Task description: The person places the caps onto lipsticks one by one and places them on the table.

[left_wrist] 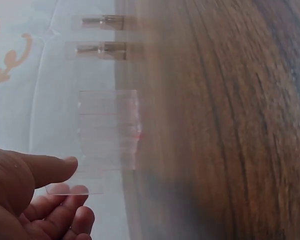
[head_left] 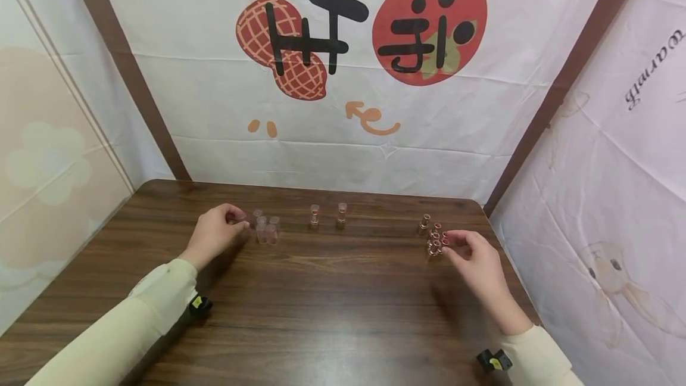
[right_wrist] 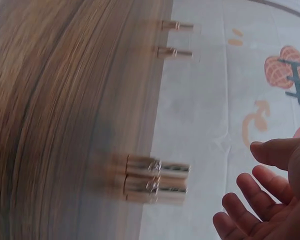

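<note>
My left hand (head_left: pixel 217 234) is at the left of the table, its thumb and fingers around a clear lipstick cap (left_wrist: pixel 92 186). Beside it stands a cluster of several more clear caps (head_left: pixel 267 232). On the right side, my right hand (head_left: pixel 477 261) is beside a group of gold lipstick tubes (head_left: pixel 435 243) with red tops. Its thumb and fingers are spread apart and hold nothing in the right wrist view, where gold tubes (right_wrist: pixel 157 189) stand just off the fingertips. Two lipsticks with clear caps on, one on the left (head_left: pixel 314 215) and one on the right (head_left: pixel 342 215), stand upright between the hands.
The brown wood-grain table (head_left: pixel 332 296) has a rounded far edge close to a printed white cloth backdrop (head_left: pixel 214 153). More printed cloth (head_left: pixel 616 195) hangs along the right side. One gold tube (head_left: pixel 425 223) stands slightly behind the right group.
</note>
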### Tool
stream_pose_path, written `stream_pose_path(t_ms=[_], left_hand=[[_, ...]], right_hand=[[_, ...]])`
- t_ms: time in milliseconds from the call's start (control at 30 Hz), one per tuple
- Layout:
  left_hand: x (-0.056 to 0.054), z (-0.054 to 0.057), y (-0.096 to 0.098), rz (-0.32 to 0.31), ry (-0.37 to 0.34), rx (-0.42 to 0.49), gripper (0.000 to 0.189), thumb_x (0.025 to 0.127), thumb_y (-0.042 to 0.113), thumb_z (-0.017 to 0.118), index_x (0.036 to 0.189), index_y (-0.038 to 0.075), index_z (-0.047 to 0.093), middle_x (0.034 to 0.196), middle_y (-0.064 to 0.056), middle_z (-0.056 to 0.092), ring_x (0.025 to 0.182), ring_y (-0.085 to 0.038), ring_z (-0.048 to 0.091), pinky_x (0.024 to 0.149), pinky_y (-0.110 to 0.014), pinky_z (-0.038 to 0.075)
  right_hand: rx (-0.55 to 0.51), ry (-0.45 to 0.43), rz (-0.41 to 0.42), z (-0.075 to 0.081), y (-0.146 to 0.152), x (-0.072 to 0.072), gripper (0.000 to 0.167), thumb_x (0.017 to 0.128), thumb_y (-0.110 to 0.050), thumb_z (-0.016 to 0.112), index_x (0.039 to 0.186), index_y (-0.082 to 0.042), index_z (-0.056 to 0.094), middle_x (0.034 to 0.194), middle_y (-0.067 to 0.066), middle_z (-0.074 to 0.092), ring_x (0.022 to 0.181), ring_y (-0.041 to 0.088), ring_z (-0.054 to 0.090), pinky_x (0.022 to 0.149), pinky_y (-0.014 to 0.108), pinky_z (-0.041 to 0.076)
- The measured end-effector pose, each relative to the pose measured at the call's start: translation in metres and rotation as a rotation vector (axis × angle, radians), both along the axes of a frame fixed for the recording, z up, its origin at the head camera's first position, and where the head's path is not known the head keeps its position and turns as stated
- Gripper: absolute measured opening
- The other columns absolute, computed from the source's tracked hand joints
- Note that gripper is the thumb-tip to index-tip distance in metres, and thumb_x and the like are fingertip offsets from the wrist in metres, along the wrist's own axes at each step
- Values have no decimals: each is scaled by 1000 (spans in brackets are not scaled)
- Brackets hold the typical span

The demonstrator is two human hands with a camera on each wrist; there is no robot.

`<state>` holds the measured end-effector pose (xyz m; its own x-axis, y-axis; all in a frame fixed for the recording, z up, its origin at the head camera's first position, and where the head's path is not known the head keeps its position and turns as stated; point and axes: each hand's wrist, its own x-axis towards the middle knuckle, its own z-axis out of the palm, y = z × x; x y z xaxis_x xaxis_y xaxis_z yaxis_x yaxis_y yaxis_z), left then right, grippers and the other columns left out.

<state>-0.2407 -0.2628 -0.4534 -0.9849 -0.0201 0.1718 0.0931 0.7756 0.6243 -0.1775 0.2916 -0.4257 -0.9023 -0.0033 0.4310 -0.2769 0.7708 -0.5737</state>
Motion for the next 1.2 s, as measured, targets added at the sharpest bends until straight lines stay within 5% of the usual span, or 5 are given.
stream_pose_path(t_ms=[267,567,1200], left_hand=[[14,20,7,-16,91,25,30,97,30,73,114,7,65,108,-12,70,97,-28,65,84,-44,52],[27,39,27,-76,127,58,27,96,28,74,114,9,66,107,-10,71,97,-28,68,85,-46,54],[42,56,49,-140,87,45,26,95,28,76,113,12,66,103,-5,70,97,-24,63,82,-40,50]], right_hand=[[-21,-74,-47,-9,21,-13,36,89,-15,81,122,-4,70,114,13,72,104,28,68,79,20,51],[-80,-258,-36,-25,33,-29,38,93,-20,78,125,-3,68,120,18,72,106,32,70,88,41,57],[-142,-405,13,-58,37,-51,38,88,-14,81,120,3,68,116,19,73,105,32,70,78,30,55]])
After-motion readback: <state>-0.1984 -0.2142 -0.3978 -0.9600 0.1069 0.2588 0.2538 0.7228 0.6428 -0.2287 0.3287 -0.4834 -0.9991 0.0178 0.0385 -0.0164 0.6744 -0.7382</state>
